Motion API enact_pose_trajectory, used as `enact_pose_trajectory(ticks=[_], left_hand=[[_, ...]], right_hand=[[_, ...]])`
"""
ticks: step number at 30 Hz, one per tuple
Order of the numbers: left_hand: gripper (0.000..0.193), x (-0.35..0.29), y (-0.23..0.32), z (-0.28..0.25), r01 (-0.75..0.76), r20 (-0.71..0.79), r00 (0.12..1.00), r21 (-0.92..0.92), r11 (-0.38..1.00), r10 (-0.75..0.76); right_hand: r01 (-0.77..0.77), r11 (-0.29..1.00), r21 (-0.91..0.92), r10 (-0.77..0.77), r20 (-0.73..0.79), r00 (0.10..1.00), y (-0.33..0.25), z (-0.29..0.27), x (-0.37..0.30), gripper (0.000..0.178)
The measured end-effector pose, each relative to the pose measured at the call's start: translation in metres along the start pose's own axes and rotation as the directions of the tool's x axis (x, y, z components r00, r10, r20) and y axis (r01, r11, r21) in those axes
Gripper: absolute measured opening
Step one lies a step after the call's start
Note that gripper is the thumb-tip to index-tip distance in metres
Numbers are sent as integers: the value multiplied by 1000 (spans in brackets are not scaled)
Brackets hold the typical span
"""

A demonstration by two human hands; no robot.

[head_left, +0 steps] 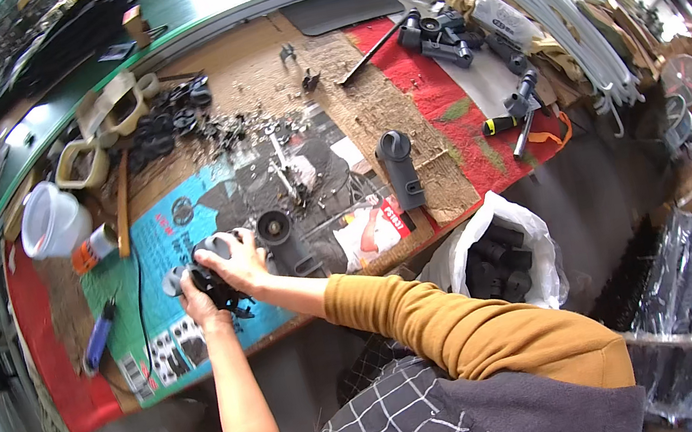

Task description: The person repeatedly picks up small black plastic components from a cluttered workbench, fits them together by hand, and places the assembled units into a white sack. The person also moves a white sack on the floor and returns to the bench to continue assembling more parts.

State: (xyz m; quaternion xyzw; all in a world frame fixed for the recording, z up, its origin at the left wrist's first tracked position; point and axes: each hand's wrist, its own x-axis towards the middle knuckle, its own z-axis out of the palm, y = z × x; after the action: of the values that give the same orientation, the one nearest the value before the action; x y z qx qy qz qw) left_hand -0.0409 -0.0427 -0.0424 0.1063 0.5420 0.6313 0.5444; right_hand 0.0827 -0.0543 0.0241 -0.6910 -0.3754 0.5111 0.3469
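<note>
Running across the view: workbench (230,70), topped with cardboard. Landmark = blue-green printed sheet (155,248), lying on the bench's near left part. Red cloth (440,95) well right of the sheet, on the bench's right end. White sack (540,229) right of the sheet and nearer the person, below bench level, mouth open, dark tubular parts (504,258) inside. Heap of black parts (151,143) beyond the sheet's far side. White tub (54,223) off the sheet's far left. Wooden stick (122,203) near the sheet's far left edge. Dark grey fitting (401,175) on the cardboard, well right of the sheet's blue area. Second grey fitting (275,228) closer in, just right of that area.

Right hand (235,262) and left hand (203,304) both over the sheet's blue area, fingers closed round a small black assembly (213,286), gripped from both sides. Exact shape can't be told, fingers cover much of it. Blue-handled tool (99,340) at the sheet's left edge. Loose small hardware (240,128) scattered beyond the sheet, pieces too small to identify.
</note>
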Motion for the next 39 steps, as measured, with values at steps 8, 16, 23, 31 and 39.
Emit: enact_pose_trajectory(ticks=[8,16,23,31,39], left_hand=[[33,71,21,14,23,123,990,362,932,-72],[64,44,54,-51,-495,406,868,754,432,286],[105,12,16,-42,-813,832,528,553,-180,173],[81,48,44,-52,-818,802,548,573,-50,239],[52,206,39,68,-698,688,687,714,-48,234]], right_hand=[[2,981,-194,1,13,1000,-6,31,70,84],[172,985,-4,-172,16,985,25,-15,45,73],[305,916,-263,-350,-146,925,42,-5,24,26],[207,781,-589,-398,-215,892,9,-33,123,24],[112,812,-573,-243,-157,957,21,-36,148,29]])
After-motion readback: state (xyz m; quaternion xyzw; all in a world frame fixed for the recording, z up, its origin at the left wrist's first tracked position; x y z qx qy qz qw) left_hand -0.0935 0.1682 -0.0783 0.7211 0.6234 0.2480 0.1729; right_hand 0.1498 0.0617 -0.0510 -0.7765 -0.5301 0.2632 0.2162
